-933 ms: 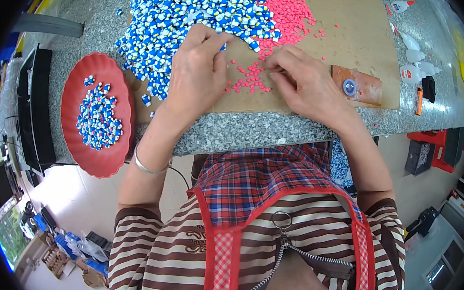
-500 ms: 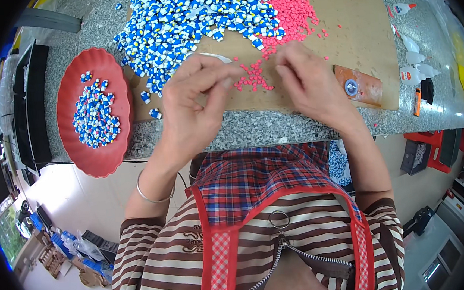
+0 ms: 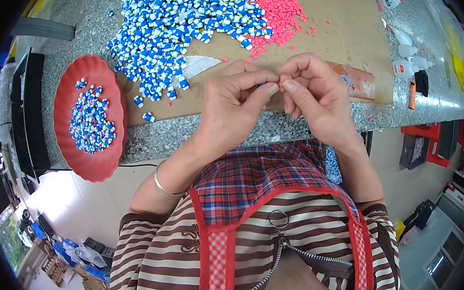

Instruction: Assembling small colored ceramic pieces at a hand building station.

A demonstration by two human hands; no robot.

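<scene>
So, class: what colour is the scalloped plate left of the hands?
Red; the plate shows best in the head view, holding blue-and-white pieces.

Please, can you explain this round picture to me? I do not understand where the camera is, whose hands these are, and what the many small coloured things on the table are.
The camera sits on a person's head and looks down, so the picture is round and bent at the edges. The two bare hands are that person's own. The left hand and the right hand meet in front of the body and pinch a tiny blue piece between the fingertips. Below them is a speckled grey stone table with a brown cardboard sheet on it. On the sheet lie a large heap of small blue, white and yellow pieces and a smaller heap of tiny pink pieces. At the left, a red round scalloped plate holds more blue and white pieces.
</scene>
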